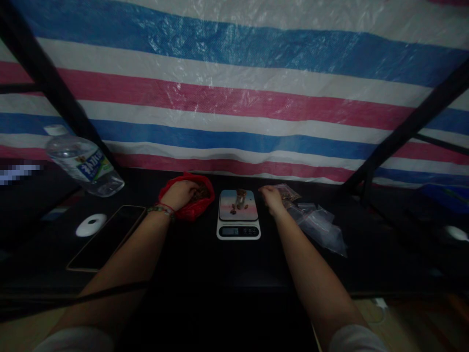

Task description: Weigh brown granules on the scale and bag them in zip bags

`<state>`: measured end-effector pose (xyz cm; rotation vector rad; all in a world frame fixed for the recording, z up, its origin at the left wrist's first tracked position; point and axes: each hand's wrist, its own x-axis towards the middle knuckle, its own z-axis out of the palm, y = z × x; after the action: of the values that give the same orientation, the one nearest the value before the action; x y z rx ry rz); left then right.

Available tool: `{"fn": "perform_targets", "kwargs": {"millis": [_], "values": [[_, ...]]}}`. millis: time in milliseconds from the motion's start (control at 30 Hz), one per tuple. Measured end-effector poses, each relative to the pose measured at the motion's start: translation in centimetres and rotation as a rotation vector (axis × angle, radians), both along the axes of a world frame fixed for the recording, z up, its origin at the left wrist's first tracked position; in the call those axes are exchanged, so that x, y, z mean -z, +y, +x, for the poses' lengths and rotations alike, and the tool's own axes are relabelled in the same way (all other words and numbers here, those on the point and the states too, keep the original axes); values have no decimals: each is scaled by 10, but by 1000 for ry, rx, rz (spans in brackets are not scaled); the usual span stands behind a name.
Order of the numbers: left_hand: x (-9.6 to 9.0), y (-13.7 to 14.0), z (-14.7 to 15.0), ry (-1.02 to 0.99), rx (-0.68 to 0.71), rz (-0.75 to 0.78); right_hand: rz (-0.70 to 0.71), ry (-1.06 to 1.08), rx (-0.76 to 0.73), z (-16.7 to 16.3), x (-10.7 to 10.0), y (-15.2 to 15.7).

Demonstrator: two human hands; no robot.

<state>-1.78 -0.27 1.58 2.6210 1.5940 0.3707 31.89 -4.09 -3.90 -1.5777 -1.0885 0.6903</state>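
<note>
My left hand (179,194) reaches into a red plastic bag (188,211), its curled fingertips among small brown pieces (200,193) whose kind I cannot make out. Right of the bag is a white digital kitchen scale (239,233). A small bundle (241,198), brown at the top and pale below, rests on its platform with several loose dark pieces around it. My right hand (271,197) is closed just right of the scale; whatever its fingers hold, if anything, is too small to tell. Beside it lies a clear bag of brown pieces (287,192).
Clear plastic zip bags (322,227) lie at the right. On the left are a phone (110,239), a white round-cornered case (91,225) and a large clear bottle (86,161). A striped sheet (249,107) hangs behind the black table (220,269), between dark slanted frame bars.
</note>
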Motion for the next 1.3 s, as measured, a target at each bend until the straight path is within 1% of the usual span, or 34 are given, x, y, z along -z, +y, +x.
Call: {"fn": "perform_targets", "kwargs": {"millis": [100,167,267,300,400,500,667,833,967,1133,1300], "values": [[2,-1,1,-5,67,-21,50,-40,-9,-3,0,0],[2,-1,1,-4,94,-17,154,-138,-52,-8,-2,-2],[0,-2,2,-8,122,4,366,-355,-194,-19,-11,-10],[-1,-4,3,-15,124,13,416,-407,-244,-23,-14,-13],[-5,-10,9,-72,91,77,495,-491,-364,-34,-23,-23],[-9,-23,24,-161,69,158,516,-532,-415,-39,-26,-29],[-6,-47,60,-203,205,175,521,-557,-464,-40,-25,-28],[4,-54,85,-192,275,164,498,-537,-497,-44,-26,-29],[8,-53,91,-203,329,152,480,-544,-514,-47,-26,-29],[11,-50,91,-284,360,149,455,-516,-487,-45,-23,-29],[17,-48,95,-297,356,154,475,-544,-518,-47,-25,-30]]}}
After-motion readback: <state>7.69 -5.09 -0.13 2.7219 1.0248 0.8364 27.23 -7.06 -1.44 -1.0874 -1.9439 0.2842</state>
